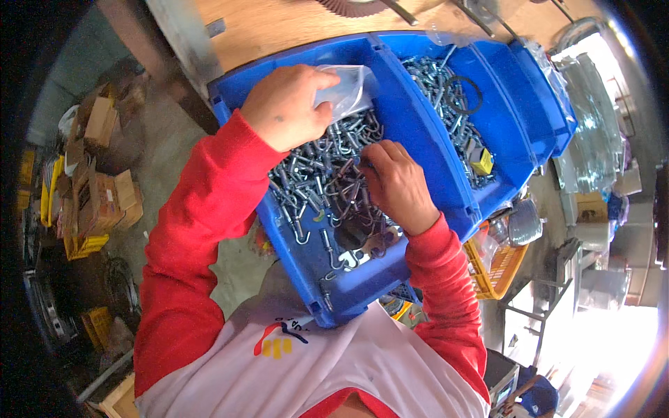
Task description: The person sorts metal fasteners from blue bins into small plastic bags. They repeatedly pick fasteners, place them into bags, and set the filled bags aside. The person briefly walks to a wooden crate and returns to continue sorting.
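Observation:
My left hand (287,106) grips a small clear plastic bag (346,91) over the far end of a blue plastic bin (425,146). The bin is full of shiny metal hook fasteners (317,177). My right hand (395,182) reaches into the heap with fingertips pinched among the fasteners; whether a piece is lifted I cannot tell. Both arms wear red sleeves.
A second blue bin (519,104) to the right holds more metal hardware, a black ring (465,94) and a small yellow piece (482,161). An orange crate (498,268) sits lower right. Cardboard boxes (97,188) lie on the floor at left. A wooden tabletop (279,24) is beyond.

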`<state>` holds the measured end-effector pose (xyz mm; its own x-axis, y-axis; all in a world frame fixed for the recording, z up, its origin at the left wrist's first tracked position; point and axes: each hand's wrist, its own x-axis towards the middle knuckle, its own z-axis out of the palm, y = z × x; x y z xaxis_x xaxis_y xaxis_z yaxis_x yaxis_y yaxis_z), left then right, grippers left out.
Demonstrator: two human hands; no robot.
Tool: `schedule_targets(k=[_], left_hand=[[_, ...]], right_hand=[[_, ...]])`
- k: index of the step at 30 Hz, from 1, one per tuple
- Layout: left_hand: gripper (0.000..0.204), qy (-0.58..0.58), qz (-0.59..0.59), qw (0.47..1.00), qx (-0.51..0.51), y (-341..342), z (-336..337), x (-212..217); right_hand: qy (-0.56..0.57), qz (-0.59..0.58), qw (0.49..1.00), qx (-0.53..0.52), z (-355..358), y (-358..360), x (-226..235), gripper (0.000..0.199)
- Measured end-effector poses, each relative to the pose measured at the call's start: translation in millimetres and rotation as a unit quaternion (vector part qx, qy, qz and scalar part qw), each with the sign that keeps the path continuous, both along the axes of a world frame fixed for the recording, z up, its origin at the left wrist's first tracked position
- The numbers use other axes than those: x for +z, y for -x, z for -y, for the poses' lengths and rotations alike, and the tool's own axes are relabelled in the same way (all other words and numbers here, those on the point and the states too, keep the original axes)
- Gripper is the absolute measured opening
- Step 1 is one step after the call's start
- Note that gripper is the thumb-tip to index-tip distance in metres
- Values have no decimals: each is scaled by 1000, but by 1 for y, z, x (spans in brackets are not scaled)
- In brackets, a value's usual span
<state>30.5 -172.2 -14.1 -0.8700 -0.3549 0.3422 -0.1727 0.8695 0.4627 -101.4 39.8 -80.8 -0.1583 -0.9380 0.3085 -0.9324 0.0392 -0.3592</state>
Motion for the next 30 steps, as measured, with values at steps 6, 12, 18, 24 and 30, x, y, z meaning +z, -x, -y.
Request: schedule_targets(k=[6, 12, 18, 24, 30], left_hand=[[36, -10, -5, 1000, -14, 7, -6, 4], [37, -48, 25, 998, 28, -16, 3, 10], [38, -67, 72, 994, -57, -17, -13, 8], [36, -7, 51, 994, -99, -7, -38, 3], [37, -56, 112, 987, -99, -8, -45, 0]], right_hand=[[-24, -123, 973, 195, 50, -1, -11, 28], [149, 200, 968, -9, -2, 4, 15, 19], [182, 460, 866, -65, -37, -5, 50, 12], [121, 321, 937, -66, -49, -12, 54, 12], [144, 239, 956, -92, -65, -18, 38, 17]])
